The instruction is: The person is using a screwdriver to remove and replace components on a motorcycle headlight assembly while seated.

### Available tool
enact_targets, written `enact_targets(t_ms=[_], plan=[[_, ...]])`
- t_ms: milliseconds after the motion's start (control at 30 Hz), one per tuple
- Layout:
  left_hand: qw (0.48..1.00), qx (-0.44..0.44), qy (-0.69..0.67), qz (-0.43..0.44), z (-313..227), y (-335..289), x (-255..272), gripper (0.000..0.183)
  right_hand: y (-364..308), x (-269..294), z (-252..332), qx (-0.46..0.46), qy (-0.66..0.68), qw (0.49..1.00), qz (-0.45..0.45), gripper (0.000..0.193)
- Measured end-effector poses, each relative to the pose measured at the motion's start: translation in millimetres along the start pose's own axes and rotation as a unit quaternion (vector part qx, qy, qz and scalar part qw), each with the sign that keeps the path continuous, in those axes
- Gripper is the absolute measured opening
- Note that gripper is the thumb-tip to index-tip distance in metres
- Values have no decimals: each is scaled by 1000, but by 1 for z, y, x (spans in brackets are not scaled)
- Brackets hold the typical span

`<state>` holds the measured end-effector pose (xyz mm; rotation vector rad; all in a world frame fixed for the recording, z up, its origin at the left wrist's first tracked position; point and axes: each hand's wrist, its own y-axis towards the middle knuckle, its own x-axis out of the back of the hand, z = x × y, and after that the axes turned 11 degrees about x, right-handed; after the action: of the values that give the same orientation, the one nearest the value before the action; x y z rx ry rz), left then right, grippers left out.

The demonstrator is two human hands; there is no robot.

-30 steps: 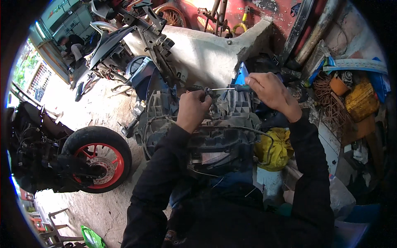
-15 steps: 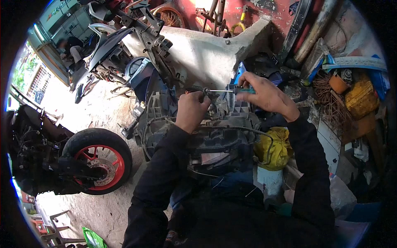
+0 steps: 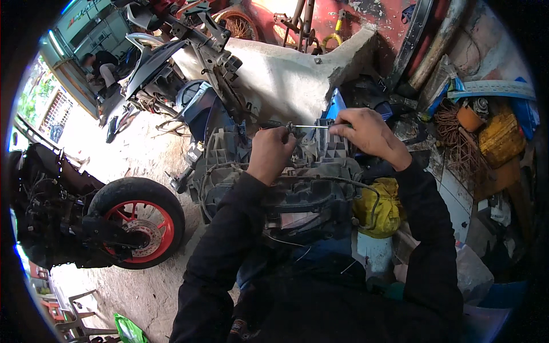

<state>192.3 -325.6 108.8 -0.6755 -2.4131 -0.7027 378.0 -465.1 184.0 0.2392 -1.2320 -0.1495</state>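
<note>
My right hand [image 3: 372, 134] is wrapped around the handle of a screwdriver, its thumb and fingers covering most of the grip. The screwdriver's bright shaft [image 3: 313, 126] runs level to the left, and its tip meets a small dark part [image 3: 290, 127] by my left hand. With curled fingers, my left hand [image 3: 271, 151] grips that part, whose exact kind I cannot make out. Both hands are over a dusty black plastic motorcycle body assembly [image 3: 297, 191], which has ribbed brackets and a hose along it.
To the left stands a motorcycle wheel [image 3: 137, 223] with a red rim. A yellow plastic bag [image 3: 380, 208] sits on a white container [image 3: 374, 248] at the right. Behind are a low concrete wall [image 3: 274, 68] and motorcycle frames; farther left, a person [image 3: 104, 66] sits.
The fingers of my right hand have closed further round the screwdriver handle, which showed more before. My left hand has shifted slightly right, still holding the small part.
</note>
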Motion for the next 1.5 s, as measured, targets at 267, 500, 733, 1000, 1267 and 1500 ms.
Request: enact_targets(t_ms=[267,500,733,1000,1267,1500], plan=[[999,-42,8,-2,-5,5,0,22,-2,-13,-13,29,49,997,-48,35],[996,-80,41,9,2,14,-1,15,1,-20,-28,-146,374,910,107,46],[988,-144,46,-22,3,41,-8,19,6,-21,-38,-181,468,861,83,45],[987,-12,157,-2,-10,101,-22,19,46,-14,-34,-108,-18,994,-4,38],[948,44,-145,281,18,151,-60,29,93,-43,-85,-117,231,951,-171,29],[957,116,-162,213,36,171,-56,38,160,-53,-140,-130,204,952,-185,20]])
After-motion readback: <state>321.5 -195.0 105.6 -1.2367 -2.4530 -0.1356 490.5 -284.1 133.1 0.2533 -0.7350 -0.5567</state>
